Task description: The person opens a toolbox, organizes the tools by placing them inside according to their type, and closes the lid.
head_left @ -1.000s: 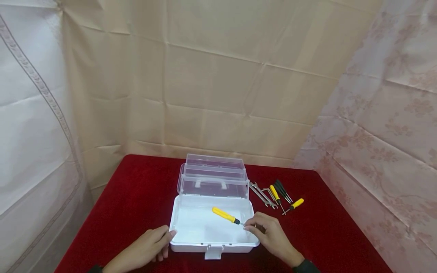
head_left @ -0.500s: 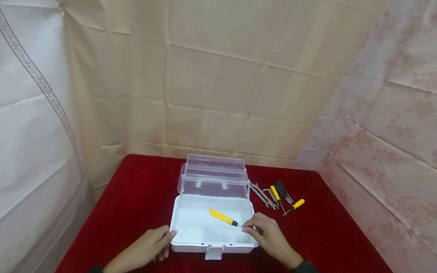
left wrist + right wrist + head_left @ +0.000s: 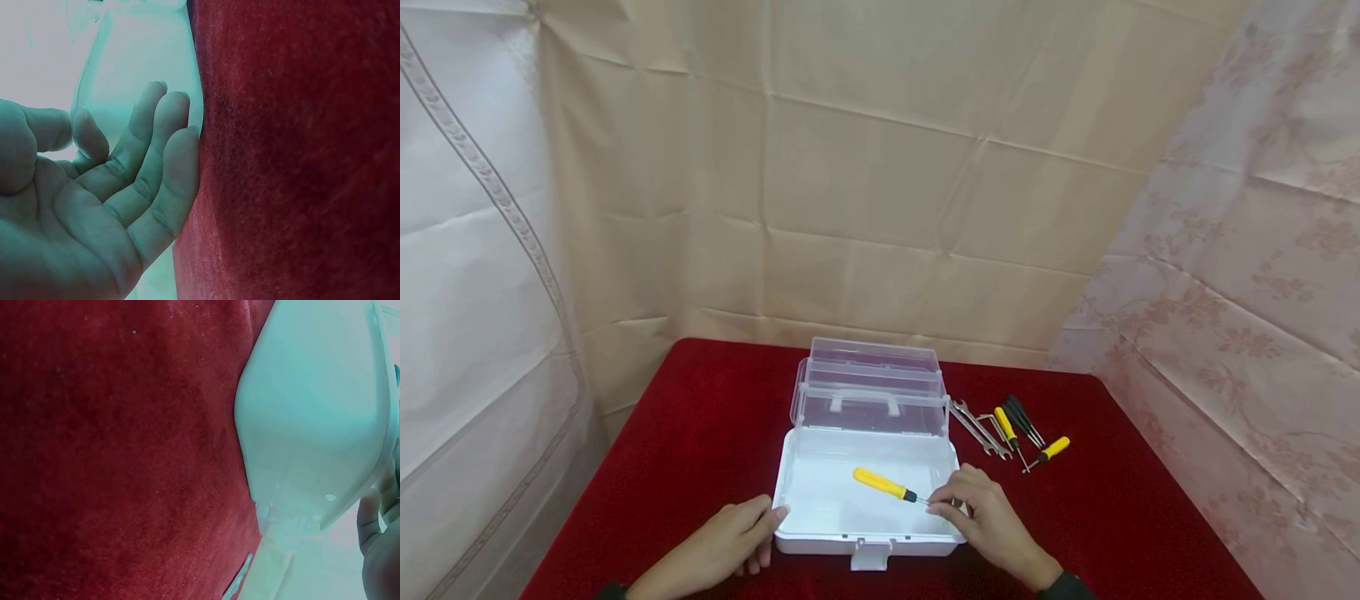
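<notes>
A white toolbox (image 3: pixel 831 467) lies open, its clear lid with tiers (image 3: pixel 868 400) tipped back behind it. At the left rim my left hand (image 3: pixel 730 533) pinches the box edge, thumb over the rim. In the left wrist view, the other fingers of that left hand (image 3: pixel 125 181) lie against the outer side wall. My right hand (image 3: pixel 988 512) pinches the metal shaft of a yellow-handled screwdriver (image 3: pixel 880 483) over the box's inside, handle pointing left. The right wrist view shows the box's side wall (image 3: pixel 312 412) and only part of the right hand (image 3: pixel 384 544); the screwdriver is mostly hidden there.
Right of the box lie wrenches (image 3: pixel 977 429), a bent metal key (image 3: pixel 992 421), two yellow-handled screwdrivers (image 3: pixel 1005 423) and several black-handled tools (image 3: pixel 1018 412). The red cloth-covered table (image 3: pixel 715 417) has fabric walls (image 3: pixel 880 183) behind and at both sides. A latch (image 3: pixel 869 557) hangs at the box's front.
My right hand has carried the screwdriver a little to the left and towards me over the box. The left hand stays on the rim.
</notes>
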The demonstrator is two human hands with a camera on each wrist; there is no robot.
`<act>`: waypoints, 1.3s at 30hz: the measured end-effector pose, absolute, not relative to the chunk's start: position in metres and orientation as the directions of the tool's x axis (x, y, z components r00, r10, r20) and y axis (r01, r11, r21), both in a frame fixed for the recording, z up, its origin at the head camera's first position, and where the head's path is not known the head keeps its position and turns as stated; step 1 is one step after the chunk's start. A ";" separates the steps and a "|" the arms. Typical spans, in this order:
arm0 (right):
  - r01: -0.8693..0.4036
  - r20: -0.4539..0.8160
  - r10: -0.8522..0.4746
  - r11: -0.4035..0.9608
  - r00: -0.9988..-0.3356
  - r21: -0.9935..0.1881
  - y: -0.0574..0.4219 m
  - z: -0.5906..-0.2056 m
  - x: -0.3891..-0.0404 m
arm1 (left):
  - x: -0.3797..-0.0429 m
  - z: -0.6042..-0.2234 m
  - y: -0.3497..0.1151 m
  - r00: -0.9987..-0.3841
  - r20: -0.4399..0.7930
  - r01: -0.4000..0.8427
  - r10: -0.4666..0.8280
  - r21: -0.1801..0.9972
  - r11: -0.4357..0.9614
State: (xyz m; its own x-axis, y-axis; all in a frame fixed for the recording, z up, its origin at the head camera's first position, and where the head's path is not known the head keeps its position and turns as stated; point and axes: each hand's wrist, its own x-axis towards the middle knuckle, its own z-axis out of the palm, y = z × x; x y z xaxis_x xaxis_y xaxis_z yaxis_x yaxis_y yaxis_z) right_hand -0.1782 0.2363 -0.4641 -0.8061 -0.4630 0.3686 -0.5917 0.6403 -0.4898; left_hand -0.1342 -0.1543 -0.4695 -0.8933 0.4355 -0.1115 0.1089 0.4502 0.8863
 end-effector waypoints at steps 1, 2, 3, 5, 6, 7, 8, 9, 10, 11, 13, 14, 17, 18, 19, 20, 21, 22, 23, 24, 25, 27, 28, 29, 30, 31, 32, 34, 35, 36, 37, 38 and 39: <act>-0.592 0.363 -0.468 0.640 -0.806 -0.490 0.236 -0.464 -0.178 | -0.134 -0.469 -0.154 -0.893 -0.111 0.109 0.435 0.886 0.450; -0.592 0.357 -0.472 0.641 -0.806 -0.488 0.236 -0.463 -0.178 | -0.134 -0.469 -0.154 -0.894 -0.109 0.110 0.435 0.887 0.449; -0.595 0.354 -0.478 0.641 -0.804 -0.485 0.235 -0.463 -0.178 | -0.134 -0.469 -0.154 -0.894 -0.107 0.112 0.436 0.887 0.447; -0.600 0.347 -0.489 0.639 -0.800 -0.481 0.235 -0.462 -0.178 | -0.134 -0.469 -0.154 -0.894 -0.099 0.120 0.437 0.887 0.445; -0.603 0.344 -0.495 0.642 -0.798 -0.473 0.234 -0.462 -0.178 | -0.134 -0.469 -0.154 -0.894 -0.099 0.119 0.437 0.888 0.444; -0.604 0.340 -0.500 0.645 -0.797 -0.468 0.234 -0.462 -0.178 | -0.134 -0.469 -0.154 -0.894 -0.097 0.121 0.438 0.888 0.443; -0.603 0.334 -0.502 0.648 -0.798 -0.465 0.233 -0.461 -0.179 | -0.134 -0.469 -0.154 -0.894 -0.096 0.121 0.438 0.889 0.442; -0.602 0.328 -0.505 0.649 -0.799 -0.465 0.233 -0.461 -0.179 | -0.134 -0.469 -0.154 -0.894 -0.098 0.119 0.438 0.889 0.442; -0.599 0.319 -0.507 0.652 -0.800 -0.465 0.233 -0.461 -0.179 | -0.134 -0.469 -0.154 -0.894 -0.099 0.118 0.437 0.889 0.442; -0.597 0.311 -0.511 0.653 -0.802 -0.466 0.232 -0.461 -0.179 | -0.134 -0.469 -0.154 -0.894 -0.102 0.114 0.436 0.890 0.442; -0.594 0.296 -0.517 0.654 -0.803 -0.469 0.232 -0.461 -0.179 | -0.134 -0.469 -0.153 -0.894 -0.105 0.111 0.435 0.890 0.443; -0.595 0.292 -0.521 0.653 -0.802 -0.469 0.231 -0.461 -0.180 | -0.134 -0.468 -0.153 -0.895 -0.109 0.107 0.433 0.890 0.444; -0.602 0.280 -0.536 0.655 -0.796 -0.457 0.230 -0.460 -0.181 | -0.133 -0.467 -0.153 -0.897 -0.116 0.098 0.426 0.889 0.448; -0.605 0.278 -0.541 0.656 -0.794 -0.451 0.230 -0.460 -0.181 | -0.133 -0.466 -0.153 -0.898 -0.116 0.097 0.424 0.889 0.448; -0.608 0.274 -0.547 0.657 -0.791 -0.445 0.229 -0.459 -0.182 | -0.133 -0.466 -0.153 -0.899 -0.120 0.091 0.421 0.889 0.449; -0.610 0.269 -0.552 0.658 -0.789 -0.442 0.229 -0.459 -0.182 | -0.133 -0.466 -0.153 -0.900 -0.123 0.087 0.418 0.889 0.450; -0.610 0.261 -0.556 0.660 -0.789 -0.439 0.228 -0.459 -0.183 | -0.133 -0.465 -0.153 -0.900 -0.125 0.085 0.417 0.889 0.450; -0.611 0.254 -0.562 0.659 -0.788 -0.438 0.228 -0.459 -0.183 | -0.132 -0.465 -0.153 -0.901 -0.129 0.080 0.415 0.889 0.450; -0.610 0.244 -0.565 0.660 -0.788 -0.439 0.228 -0.459 -0.183 | -0.132 -0.465 -0.153 -0.901 -0.131 0.077 0.414 0.890 0.450; -0.610 0.236 -0.570 0.660 -0.787 -0.440 0.227 -0.459 -0.183 | -0.132 -0.465 -0.153 -0.901 -0.134 0.074 0.413 0.890 0.450; -0.608 0.226 -0.574 0.662 -0.787 -0.438 0.227 -0.459 -0.183 | -0.132 -0.466 -0.153 -0.901 -0.138 0.069 0.412 0.891 0.450; -0.609 0.209 -0.584 0.665 -0.785 -0.432 0.227 -0.458 -0.184 | -0.132 -0.467 -0.153 -0.901 -0.139 0.069 0.410 0.890 0.452; -0.611 0.201 -0.589 0.664 -0.782 -0.431 0.227 -0.457 -0.184 | -0.132 -0.467 -0.152 -0.902 -0.139 0.068 0.409 0.890 0.452; -0.611 0.191 -0.594 0.665 -0.781 -0.430 0.226 -0.457 -0.184 | -0.132 -0.468 -0.152 -0.902 -0.141 0.065 0.409 0.891 0.450; -0.611 0.181 -0.600 0.664 -0.780 -0.431 0.226 -0.457 -0.185 | -0.132 -0.469 -0.152 -0.902 -0.141 0.065 0.408 0.890 0.451; -0.609 0.170 -0.603 0.664 -0.779 -0.434 0.226 -0.456 -0.185 | -0.132 -0.469 -0.152 -0.903 -0.142 0.063 0.406 0.889 0.453; -0.608 0.159 -0.608 0.663 -0.778 -0.437 0.226 -0.456 -0.186 | -0.133 -0.470 -0.152 -0.903 -0.141 0.065 0.405 0.889 0.453; -0.607 0.140 -0.617 0.662 -0.775 -0.439 0.225 -0.455 -0.187 | -0.132 -0.470 -0.152 -0.903 -0.144 0.060 0.404 0.890 0.451; -0.606 0.129 -0.621 0.663 -0.773 -0.439 0.225 -0.455 -0.187 | -0.132 -0.470 -0.152 -0.904 -0.144 0.059 0.403 0.891 0.451; -0.606 0.117 -0.626 0.664 -0.771 -0.437 0.224 -0.455 -0.187 | -0.132 -0.470 -0.152 -0.903 -0.144 0.059 0.404 0.892 0.449; -0.607 0.107 -0.630 0.666 -0.769 -0.434 0.224 -0.454 -0.188 | -0.132 -0.470 -0.152 -0.904 -0.143 0.058 0.404 0.893 0.447; -0.608 0.097 -0.635 0.668 -0.766 -0.429 0.223 -0.454 -0.188 | -0.132 -0.471 -0.152 -0.903 -0.140 0.061 0.406 0.895 0.443; -0.607 0.086 -0.638 0.670 -0.765 -0.428 0.223 -0.453 -0.189 | -0.132 -0.471 -0.152 -0.903 -0.137 0.063 0.408 0.896 0.440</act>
